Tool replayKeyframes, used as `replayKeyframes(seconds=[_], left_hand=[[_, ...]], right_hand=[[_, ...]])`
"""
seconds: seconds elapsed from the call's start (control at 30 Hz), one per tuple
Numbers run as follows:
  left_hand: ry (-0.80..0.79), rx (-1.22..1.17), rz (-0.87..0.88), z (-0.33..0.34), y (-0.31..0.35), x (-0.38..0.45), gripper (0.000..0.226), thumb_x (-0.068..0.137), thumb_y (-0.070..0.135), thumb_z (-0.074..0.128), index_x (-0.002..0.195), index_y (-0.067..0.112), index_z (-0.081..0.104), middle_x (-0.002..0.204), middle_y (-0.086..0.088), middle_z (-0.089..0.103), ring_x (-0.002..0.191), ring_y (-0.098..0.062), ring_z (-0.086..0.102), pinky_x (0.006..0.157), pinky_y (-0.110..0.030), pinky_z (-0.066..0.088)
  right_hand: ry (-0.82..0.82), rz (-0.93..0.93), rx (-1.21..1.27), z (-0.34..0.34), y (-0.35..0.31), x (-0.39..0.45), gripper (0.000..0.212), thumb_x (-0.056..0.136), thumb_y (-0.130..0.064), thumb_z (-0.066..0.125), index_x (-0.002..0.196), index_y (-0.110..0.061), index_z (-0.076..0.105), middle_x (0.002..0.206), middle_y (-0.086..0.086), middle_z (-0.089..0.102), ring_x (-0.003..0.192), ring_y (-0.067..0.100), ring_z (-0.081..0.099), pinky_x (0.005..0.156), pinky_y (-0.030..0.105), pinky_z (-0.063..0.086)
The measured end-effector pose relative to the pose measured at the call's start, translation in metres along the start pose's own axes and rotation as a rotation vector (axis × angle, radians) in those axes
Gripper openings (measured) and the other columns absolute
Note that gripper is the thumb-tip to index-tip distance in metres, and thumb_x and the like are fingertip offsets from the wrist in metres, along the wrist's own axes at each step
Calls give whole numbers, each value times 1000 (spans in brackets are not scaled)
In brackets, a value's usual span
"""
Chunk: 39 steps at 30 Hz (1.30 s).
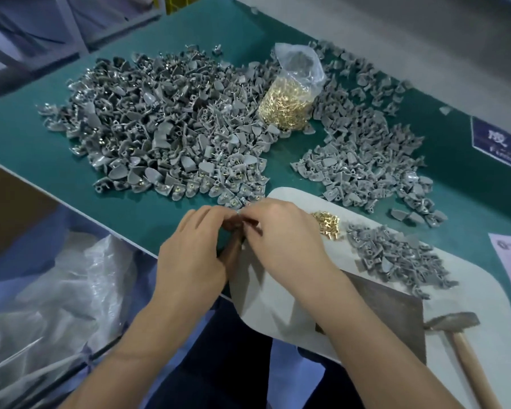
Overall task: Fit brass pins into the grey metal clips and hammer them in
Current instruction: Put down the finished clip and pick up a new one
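**Grey clip pinched at the near tabletop edge**

Grey clip (239,222) — mostly hidden — sits between the fingertips of left hand (194,255) and right hand (281,240), both pinching it. Loose brass pins (326,224) lie just right on the white mat (292,317); the hammer (455,329) rests at the near-right corner.

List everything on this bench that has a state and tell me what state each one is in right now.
plastic bag of brass pins: upright, top open
loose brass pins: small heap on the white pad
hammer: lying idle beside the metal plate
left hand: fingers curled, pinching a small part
right hand: fingertips meeting the left's
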State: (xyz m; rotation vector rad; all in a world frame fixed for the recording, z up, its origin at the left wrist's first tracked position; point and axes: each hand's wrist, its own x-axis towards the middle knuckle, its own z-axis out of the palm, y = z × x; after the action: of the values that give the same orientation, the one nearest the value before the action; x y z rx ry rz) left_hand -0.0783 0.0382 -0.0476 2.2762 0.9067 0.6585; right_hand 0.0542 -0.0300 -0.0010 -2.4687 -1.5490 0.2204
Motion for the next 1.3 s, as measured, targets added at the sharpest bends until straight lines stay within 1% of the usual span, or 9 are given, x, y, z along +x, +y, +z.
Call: replayKeyframes(seconds=[0.17,0.3,0.53,0.7,0.87,1.0,1.13,1.2,1.3], left_hand=[[-13,-119,70,7,19,2,17,90,25,69,101,35,61,99,19,60,93,-3,57,66,-35,52],[-149,-140,101,23,37,13,12,90,31,67,96,40,61,92,25,60,76,13,49,58,-10,35],[-386,-45,185,56,70,38,15,90,46,64,105,45,62,95,25,62,76,9,56,65,-19,43],[-363,110,286,80,93,49,19,90,44,66,108,37,62,100,14,59,94,-8,60,78,-33,50],[-347,249,340,93,102,53,14,93,43,63,104,37,69,98,9,59,95,-15,61,69,-32,47],[-347,260,348,97,108,57,10,93,39,65,91,32,72,89,8,57,89,-15,58,63,-31,39],[-368,388,404,95,116,60,16,99,37,57,99,32,72,99,9,59,105,-15,54,68,-32,40],[-349,322,401,91,120,57,16,100,37,56,102,32,71,101,11,60,105,-14,54,74,-35,45],[-414,-133,295,80,133,42,11,97,38,61,91,35,70,92,16,68,84,-3,59,73,-26,47]], right_hand=[[113,90,110,-16,24,-23,17,95,-30,62,104,-37,74,99,-14,71,95,15,63,74,35,52],[270,258,192,-29,58,-55,12,95,-33,63,98,-37,74,93,-23,72,85,3,63,74,35,55],[557,564,367,-30,108,-124,11,95,-31,64,95,-32,75,84,-20,73,81,-1,66,78,30,55],[612,520,257,-13,107,-134,11,94,-19,67,99,-26,74,88,-16,71,74,4,60,71,24,47],[660,493,298,-11,109,-134,11,95,-18,67,102,-23,75,90,-12,72,76,5,59,69,20,44],[640,485,319,-10,112,-135,12,97,-23,62,101,-25,73,91,-11,72,79,10,62,69,30,49],[680,467,387,-8,114,-136,13,97,-22,61,100,-23,73,91,-10,72,81,11,63,72,37,53],[734,449,479,-9,115,-136,14,96,-18,63,103,-21,74,94,-10,72,84,10,64,76,35,54],[798,382,692,-12,119,-142,17,93,-18,71,109,-22,75,97,-12,71,90,7,66,81,20,51]])
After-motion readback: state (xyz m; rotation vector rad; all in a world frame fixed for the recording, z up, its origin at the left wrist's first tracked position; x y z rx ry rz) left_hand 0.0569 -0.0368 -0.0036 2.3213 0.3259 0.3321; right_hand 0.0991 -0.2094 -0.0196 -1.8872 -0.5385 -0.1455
